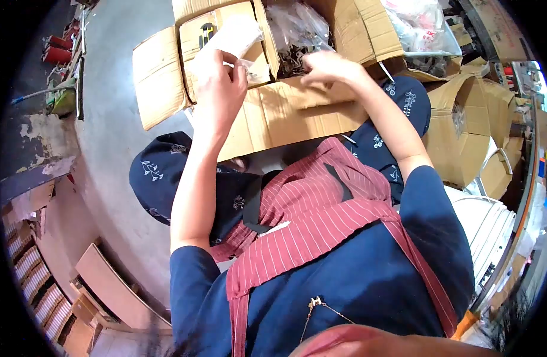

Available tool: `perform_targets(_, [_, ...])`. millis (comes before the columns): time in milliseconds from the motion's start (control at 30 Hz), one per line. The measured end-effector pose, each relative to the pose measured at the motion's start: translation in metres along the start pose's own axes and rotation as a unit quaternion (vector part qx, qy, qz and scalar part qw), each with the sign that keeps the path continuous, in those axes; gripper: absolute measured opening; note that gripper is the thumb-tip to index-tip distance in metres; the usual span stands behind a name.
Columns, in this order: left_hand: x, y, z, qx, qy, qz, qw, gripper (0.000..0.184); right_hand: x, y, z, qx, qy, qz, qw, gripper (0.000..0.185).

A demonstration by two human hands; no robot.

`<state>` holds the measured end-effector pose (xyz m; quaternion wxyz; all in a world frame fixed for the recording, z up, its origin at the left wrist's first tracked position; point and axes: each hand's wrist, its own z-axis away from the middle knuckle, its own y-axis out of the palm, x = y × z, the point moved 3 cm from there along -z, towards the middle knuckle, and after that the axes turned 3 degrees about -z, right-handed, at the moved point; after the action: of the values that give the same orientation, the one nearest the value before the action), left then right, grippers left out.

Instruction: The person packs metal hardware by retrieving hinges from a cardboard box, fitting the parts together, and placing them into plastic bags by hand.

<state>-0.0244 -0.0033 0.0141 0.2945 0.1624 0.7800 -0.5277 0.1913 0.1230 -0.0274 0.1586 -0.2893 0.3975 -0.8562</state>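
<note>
Overhanging ctn rim point(282, 84): R fingers point(312, 61)

Bare grey floor point(115, 89) in a cluttered, brightly lit room.
Left, a dark surface with peeling paint point(41, 134) sits below red items point(58, 55) in shadow; nearer lie a brown board point(115, 285) and stacked rows point(38, 285), contents unclear. Right, open cartons point(455, 152) crowd beside a ribbed white piece point(482, 223).
</note>
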Motion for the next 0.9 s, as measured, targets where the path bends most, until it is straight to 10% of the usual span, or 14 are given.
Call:
perform_targets(400, [-0.009,0.055,0.080,0.326,0.037,-0.234,0.915,0.020,-0.048,0.043,-0.083,-0.192,0.081,-0.011,0.978,0.030])
perform_targets(733, [0.018,0.063,0.077,0.207,-0.008,-0.183,0.961,0.018,-0.002,-0.001,-0.006,-0.439,-0.079,0.034,0.894,0.019])
perform_targets(900, [0.014,0.048,0.079,0.170,0.040,-0.119,0.977,0.014,0.004,-0.014,0.070,-0.306,-0.082,-0.323,0.892,0.015])
